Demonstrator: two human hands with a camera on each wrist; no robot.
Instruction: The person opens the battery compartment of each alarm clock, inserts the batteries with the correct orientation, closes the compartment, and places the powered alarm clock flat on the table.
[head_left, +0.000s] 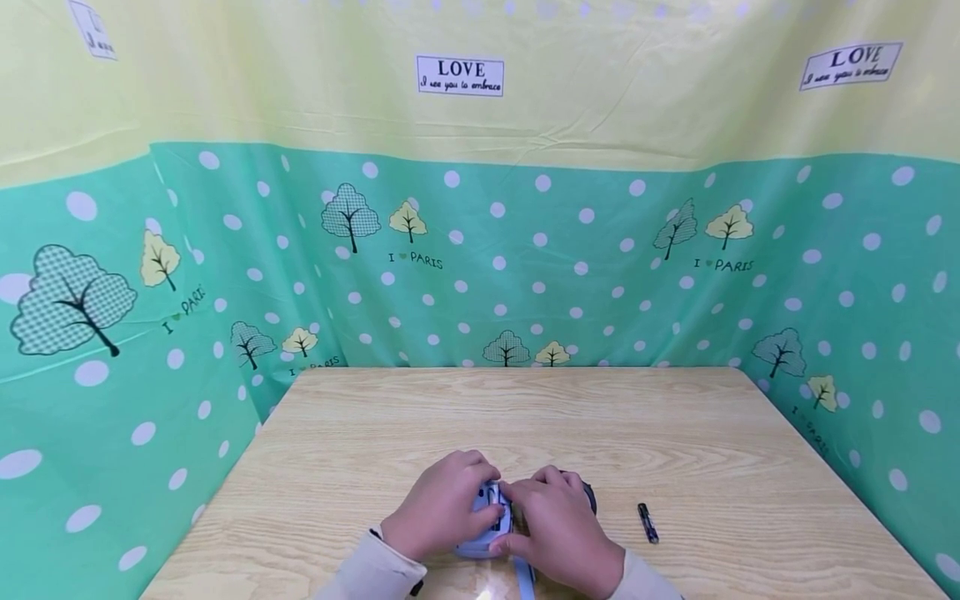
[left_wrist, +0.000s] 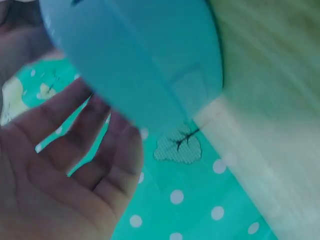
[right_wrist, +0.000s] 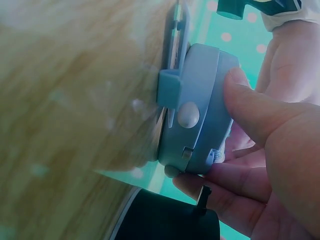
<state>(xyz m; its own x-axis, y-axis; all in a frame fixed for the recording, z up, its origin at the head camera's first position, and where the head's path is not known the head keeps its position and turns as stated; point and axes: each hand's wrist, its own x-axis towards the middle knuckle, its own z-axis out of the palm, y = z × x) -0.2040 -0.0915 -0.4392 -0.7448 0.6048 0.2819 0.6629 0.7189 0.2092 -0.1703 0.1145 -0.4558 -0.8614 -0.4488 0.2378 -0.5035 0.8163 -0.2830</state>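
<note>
On the table before me sits a light-blue rounded device (head_left: 474, 549), its battery compartment uncovered and facing up. A silvery battery (head_left: 494, 495) lies at the compartment, between the index fingertip and thumb of my left hand (head_left: 444, 506). In the left wrist view, the other fingers of my left hand (left_wrist: 75, 155) spread loosely beside the device's smooth blue shell (left_wrist: 145, 55). My right hand (head_left: 561, 525) grips the device from the right. The right wrist view shows its thumb (right_wrist: 240, 87) on one face, fingers underneath, and a round pale knob (right_wrist: 188, 115) on the side.
A dark cylindrical battery (head_left: 648, 523) lies right of my right hand. A black round object (head_left: 590, 497) sits partly hidden behind that hand. A pale-blue strip (head_left: 523, 578) extends toward me beside the device. A patterned curtain (head_left: 525, 267) surrounds the wooden table (head_left: 390, 417).
</note>
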